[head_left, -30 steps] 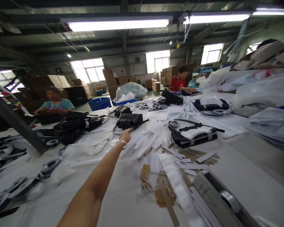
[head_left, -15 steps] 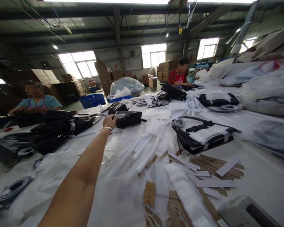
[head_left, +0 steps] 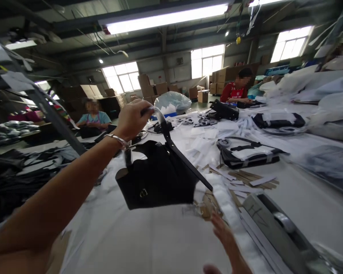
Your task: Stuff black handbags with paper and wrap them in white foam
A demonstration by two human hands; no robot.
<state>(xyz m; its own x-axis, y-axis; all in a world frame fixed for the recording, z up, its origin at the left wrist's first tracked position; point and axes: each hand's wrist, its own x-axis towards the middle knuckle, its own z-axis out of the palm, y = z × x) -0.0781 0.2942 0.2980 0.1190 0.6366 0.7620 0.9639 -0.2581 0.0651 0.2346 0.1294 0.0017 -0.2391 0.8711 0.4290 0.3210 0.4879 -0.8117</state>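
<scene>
The black bag now hangs mid-frame above the tabletop, lifted by the left hand, its grip pinching the handle; the right hand, fingers spread, should steady it underneath.

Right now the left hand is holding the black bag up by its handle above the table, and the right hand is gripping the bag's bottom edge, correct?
Not quite. In the head view the left hand does hold the black bag up by its handle above the table, but the right hand is open below the bag, not gripping its bottom edge.
</scene>
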